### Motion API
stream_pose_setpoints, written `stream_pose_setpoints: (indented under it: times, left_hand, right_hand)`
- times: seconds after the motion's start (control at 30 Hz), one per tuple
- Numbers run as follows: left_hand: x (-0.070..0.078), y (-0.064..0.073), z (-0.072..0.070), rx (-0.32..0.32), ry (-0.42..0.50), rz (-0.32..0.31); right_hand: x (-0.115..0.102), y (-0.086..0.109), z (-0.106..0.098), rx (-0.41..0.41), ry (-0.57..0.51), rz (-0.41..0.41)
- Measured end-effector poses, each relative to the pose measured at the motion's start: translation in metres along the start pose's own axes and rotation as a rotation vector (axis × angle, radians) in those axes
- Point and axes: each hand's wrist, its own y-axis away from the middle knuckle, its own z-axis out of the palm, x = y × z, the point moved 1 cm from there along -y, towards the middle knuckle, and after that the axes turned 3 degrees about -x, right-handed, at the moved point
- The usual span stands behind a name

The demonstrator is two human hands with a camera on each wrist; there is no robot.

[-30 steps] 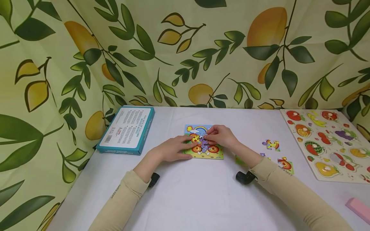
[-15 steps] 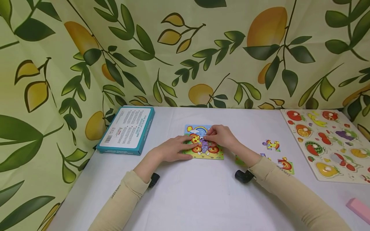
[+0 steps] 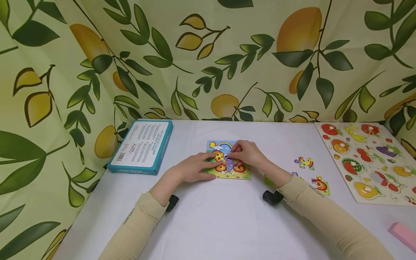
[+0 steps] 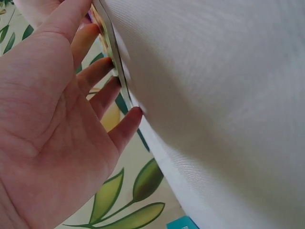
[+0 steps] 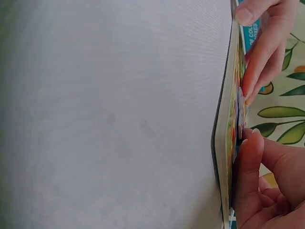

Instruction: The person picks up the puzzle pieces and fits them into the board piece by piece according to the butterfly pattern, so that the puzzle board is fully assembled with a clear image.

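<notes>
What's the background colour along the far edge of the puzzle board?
Light blue; the puzzle board shows that best in the head view.

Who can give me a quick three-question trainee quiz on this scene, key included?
1. Which hand is nearer the box?
2. True or false: the pink block lies apart from the fruit board.
3. Fill in: beside the printed sun on the puzzle board curves a printed ____.

Key:
1. The left hand.
2. True.
3. Rainbow.
</notes>
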Motion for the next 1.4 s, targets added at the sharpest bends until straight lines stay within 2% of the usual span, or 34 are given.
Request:
stream_pose_setpoints:
  times: [0.57, 0.8, 1.03, 1.17, 1.4]
  left_hand:
    - [0.001, 0.001, -0.001, -0.001, 0.006, -0.007]
    - [0.003, -0.001, -0.004, 0.023, 0.039, 0.019]
    - [0.006, -0.007, -0.008, 0.041, 0.052, 0.095]
    - [0.006, -0.009, -0.008, 0.028, 0.073, 0.079]
    - [0.006, -0.01, -0.008, -0.004, 0.023, 0.049]
  right_hand:
    - [-0.002, -0.001, 0.0, -0.005, -0.003, 0.023]
    - [-0.003, -0.004, -0.003, -0.029, 0.024, 0.043]
    - [-0.004, -0.009, -0.005, -0.056, -0.014, 0.087]
    - [-0.004, -0.011, -0.005, -0.045, -0.04, 0.102]
    - [-0.002, -0.013, -0.007, -0.077, -0.036, 0.092]
